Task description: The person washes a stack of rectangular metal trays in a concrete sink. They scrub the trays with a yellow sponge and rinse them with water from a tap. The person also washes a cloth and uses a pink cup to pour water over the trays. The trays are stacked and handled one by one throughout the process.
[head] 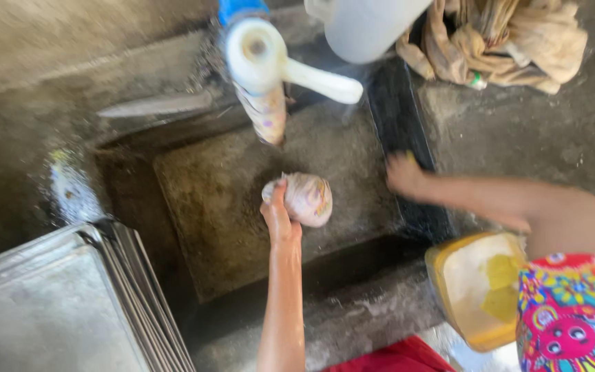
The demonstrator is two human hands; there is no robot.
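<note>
Left hand (280, 213) clenched around a pale bowl (306, 198) over the sink (228, 207); right hand (404, 172) blurred, grip unclear.

A yellow tub (477, 289) with pale contents is seen at the near right, beside the sink edge. A small bundle in thin, pale pinkish plastic wrap (307, 198) is held over the middle of the sink. No labels, signs or screens are seen
</note>
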